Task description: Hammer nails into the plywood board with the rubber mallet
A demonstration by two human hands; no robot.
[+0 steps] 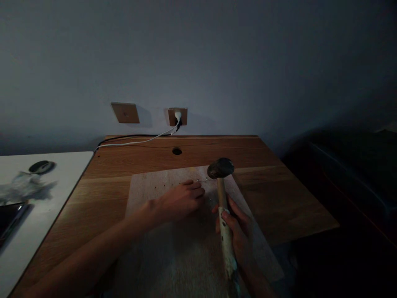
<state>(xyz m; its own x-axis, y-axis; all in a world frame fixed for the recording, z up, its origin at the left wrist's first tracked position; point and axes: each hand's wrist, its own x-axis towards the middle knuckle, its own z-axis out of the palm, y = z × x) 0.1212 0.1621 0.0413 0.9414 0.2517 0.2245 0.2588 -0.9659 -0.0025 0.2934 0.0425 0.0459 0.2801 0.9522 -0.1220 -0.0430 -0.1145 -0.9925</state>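
My right hand (237, 225) is wrapped round the worn wooden handle of a hammer (221, 168). The hammer stands nearly upright, its dark metal head at the top over the far right part of a pale wooden board (149, 252). Resting low over the board, my left hand (187, 196) has its fingers curled and closed; whatever may be between them is hidden. Just beyond its fingertips are small shiny nails (197, 180), near the hammer head. A row of small dark spots (164, 186) runs along the board left of the nails.
The board lies on a wooden desk (102, 198) against a grey wall. A plug and cables (139, 142) run from a socket (178, 116). At left, a white table (71, 165) holds a round dark object (41, 167), crumpled plastic (26, 186) and a dark device (10, 217).
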